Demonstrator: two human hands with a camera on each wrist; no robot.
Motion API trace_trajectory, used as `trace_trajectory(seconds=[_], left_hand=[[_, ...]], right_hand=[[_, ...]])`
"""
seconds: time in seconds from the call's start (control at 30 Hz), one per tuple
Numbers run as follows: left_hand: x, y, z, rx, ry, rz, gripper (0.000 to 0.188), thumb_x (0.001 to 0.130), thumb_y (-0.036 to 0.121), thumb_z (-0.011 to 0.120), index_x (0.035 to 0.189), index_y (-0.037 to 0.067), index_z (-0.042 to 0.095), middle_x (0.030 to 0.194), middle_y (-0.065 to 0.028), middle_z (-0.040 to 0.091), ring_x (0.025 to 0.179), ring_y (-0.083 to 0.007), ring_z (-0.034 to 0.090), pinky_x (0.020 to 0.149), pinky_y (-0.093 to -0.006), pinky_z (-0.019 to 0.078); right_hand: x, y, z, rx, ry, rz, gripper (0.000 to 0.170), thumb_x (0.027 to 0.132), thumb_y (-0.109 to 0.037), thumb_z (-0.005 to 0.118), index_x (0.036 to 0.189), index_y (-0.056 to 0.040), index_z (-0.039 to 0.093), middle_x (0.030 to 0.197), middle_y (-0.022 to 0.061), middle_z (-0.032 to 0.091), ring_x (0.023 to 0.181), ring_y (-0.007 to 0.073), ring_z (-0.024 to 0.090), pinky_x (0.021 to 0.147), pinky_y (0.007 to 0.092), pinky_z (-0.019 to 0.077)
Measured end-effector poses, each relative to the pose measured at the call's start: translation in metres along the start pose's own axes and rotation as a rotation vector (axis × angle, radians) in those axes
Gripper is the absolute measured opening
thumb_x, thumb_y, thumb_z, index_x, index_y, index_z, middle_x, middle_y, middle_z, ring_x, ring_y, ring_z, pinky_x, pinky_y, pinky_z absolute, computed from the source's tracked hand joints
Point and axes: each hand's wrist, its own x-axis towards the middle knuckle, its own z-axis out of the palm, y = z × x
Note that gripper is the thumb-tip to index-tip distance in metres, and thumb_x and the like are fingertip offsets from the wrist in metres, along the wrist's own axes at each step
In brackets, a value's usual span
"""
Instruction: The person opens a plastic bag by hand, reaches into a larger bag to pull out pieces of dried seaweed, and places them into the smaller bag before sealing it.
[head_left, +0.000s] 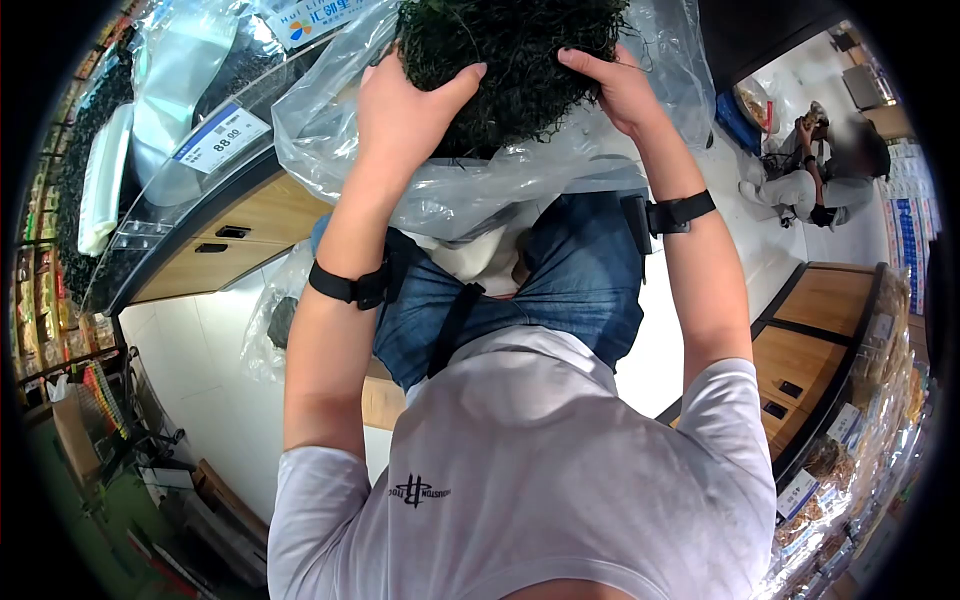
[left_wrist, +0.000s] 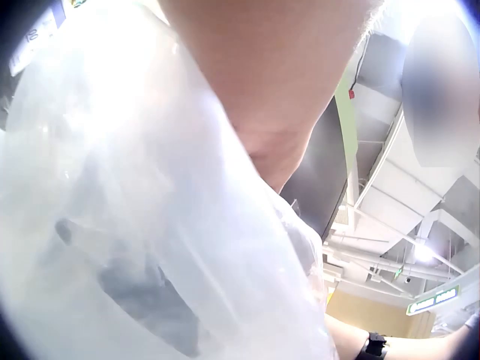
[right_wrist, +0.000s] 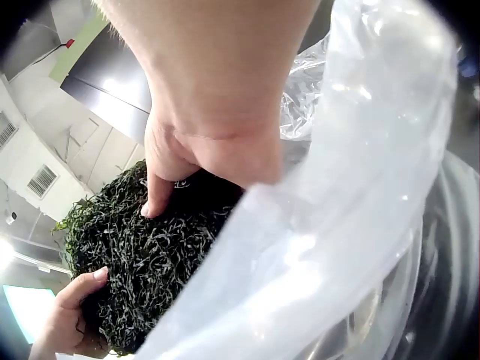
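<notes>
Dark green shredded dried seaweed (head_left: 510, 70) forms a big tangled clump, held up in front of the body in the head view. On its left side my left hand (head_left: 412, 108) grips it, thumb lying over the near face. My right hand (head_left: 628, 92) grips the opposite side the same way, other fingers hidden behind the strands. A large clear plastic bag (head_left: 322, 125) spreads around and below the clump. In the right wrist view both thumbs press into the seaweed (right_wrist: 154, 259), while bag film (right_wrist: 352, 180) covers part of it. Cloudy plastic fills much of the left wrist view.
At left stands a wood-fronted display counter (head_left: 205, 260) with a price tag (head_left: 221, 137). Another clear bag (head_left: 265, 335) with something dark lies on the floor beside my leg. A second counter (head_left: 815, 340) is on the right. Farther back, another person (head_left: 815, 175) is low down.
</notes>
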Motion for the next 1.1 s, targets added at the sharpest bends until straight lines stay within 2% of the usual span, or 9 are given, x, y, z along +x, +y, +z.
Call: trace_trajectory(seconds=[0.3, 0.43, 0.53, 0.63, 0.7, 0.77, 0.87, 0.97, 1.1], left_hand=[[0.011, 0.005, -0.002, -0.144, 0.001, -0.11, 0.05, 0.079, 0.033, 0.085, 0.109, -0.004, 0.069, 0.102, -0.0129, 0.075, 0.091, -0.0227, 0.071, 0.085, -0.034, 0.054], [0.011, 0.018, -0.008, -0.023, 0.039, -0.131, 0.06, 0.075, 0.037, 0.087, 0.11, -0.007, 0.067, 0.102, -0.0148, 0.074, 0.092, -0.0236, 0.071, 0.084, -0.0344, 0.0539], [0.007, 0.018, -0.009, 0.014, 0.072, -0.206, 0.057, 0.075, 0.035, 0.084, 0.112, -0.005, 0.067, 0.104, -0.0189, 0.074, 0.096, -0.0323, 0.072, 0.088, -0.0395, 0.054], [0.006, 0.006, -0.011, 0.024, 0.052, -0.17, 0.057, 0.075, 0.035, 0.084, 0.112, -0.004, 0.067, 0.107, -0.0196, 0.073, 0.1, -0.0361, 0.068, 0.091, -0.0425, 0.052], [0.006, -0.003, -0.012, 0.105, 0.092, -0.109, 0.057, 0.075, 0.034, 0.086, 0.112, -0.005, 0.068, 0.105, -0.017, 0.073, 0.096, -0.0307, 0.07, 0.089, -0.0389, 0.0528], [0.001, -0.006, -0.012, 0.182, 0.128, -0.057, 0.056, 0.075, 0.033, 0.087, 0.111, -0.005, 0.069, 0.102, -0.0144, 0.074, 0.092, -0.0253, 0.071, 0.086, -0.0352, 0.0537], [0.0, 0.001, -0.017, 0.202, 0.149, -0.069, 0.055, 0.073, 0.036, 0.085, 0.112, 0.002, 0.068, 0.113, -0.0157, 0.069, 0.108, -0.0399, 0.057, 0.096, -0.0467, 0.0461], [-0.005, 0.013, -0.02, 0.18, 0.176, -0.115, 0.053, 0.073, 0.035, 0.085, 0.111, 0.002, 0.069, 0.112, -0.0154, 0.069, 0.107, -0.0396, 0.058, 0.096, -0.0464, 0.0457], [-0.007, 0.013, -0.023, 0.164, 0.154, -0.138, 0.052, 0.073, 0.036, 0.085, 0.11, 0.003, 0.069, 0.111, -0.0141, 0.069, 0.11, -0.0393, 0.054, 0.099, -0.0463, 0.0438]], right_hand=[[-0.002, -0.015, -0.01, -0.04, -0.032, -0.007, 0.072, 0.088, -0.024, 0.081, 0.147, -0.0035, 0.046, 0.14, 0.0103, 0.057, 0.122, 0.0169, 0.057, 0.106, 0.0329, 0.045], [0.002, -0.009, -0.032, -0.207, -0.019, -0.027, 0.11, 0.083, -0.029, 0.084, 0.162, -0.0056, 0.012, 0.159, 0.0161, 0.035, 0.135, 0.023, 0.05, 0.112, 0.0353, 0.0394], [0.001, -0.01, -0.037, -0.585, 0.046, -0.102, 0.103, 0.083, -0.032, 0.083, 0.161, -0.0096, 0.021, 0.158, 0.0176, 0.038, 0.136, 0.0257, 0.05, 0.111, 0.0384, 0.0402], [-0.002, -0.024, -0.041, -0.966, 0.107, -0.214, 0.069, 0.087, -0.036, 0.078, 0.147, -0.0121, 0.052, 0.144, 0.015, 0.057, 0.131, 0.0261, 0.056, 0.107, 0.0381, 0.0433], [-0.007, -0.035, -0.051, -1.041, 0.113, -0.238, 0.032, 0.091, -0.034, 0.07, 0.113, -0.0112, 0.075, 0.117, 0.0124, 0.072, 0.115, 0.0304, 0.064, 0.101, 0.0427, 0.0476], [-0.015, -0.042, -0.056, -1.202, 0.148, -0.321, 0.024, 0.093, -0.031, 0.066, 0.103, -0.0112, 0.076, 0.108, 0.0106, 0.073, 0.108, 0.0308, 0.065, 0.097, 0.043, 0.0486], [-0.034, -0.05, -0.069, -1.356, 0.221, -0.452, 0.021, 0.096, -0.026, 0.061, 0.094, -0.0122, 0.076, 0.101, 0.009, 0.074, 0.101, 0.0315, 0.066, 0.092, 0.0431, 0.0492], [-0.055, -0.053, -0.1, -1.495, 0.375, -0.546, 0.02, 0.095, -0.025, 0.06, 0.101, -0.0128, 0.075, 0.108, 0.0098, 0.072, 0.105, 0.0331, 0.063, 0.094, 0.0419, 0.0476], [-0.102, -0.04, -0.13, -1.46, 0.819, -0.252, 0.055, 0.09, -0.049, 0.067, 0.113, 0.0009, 0.066, 0.106, 0.0149, 0.069, 0.101, 0.0304, 0.064, 0.091, 0.041, 0.0479]])
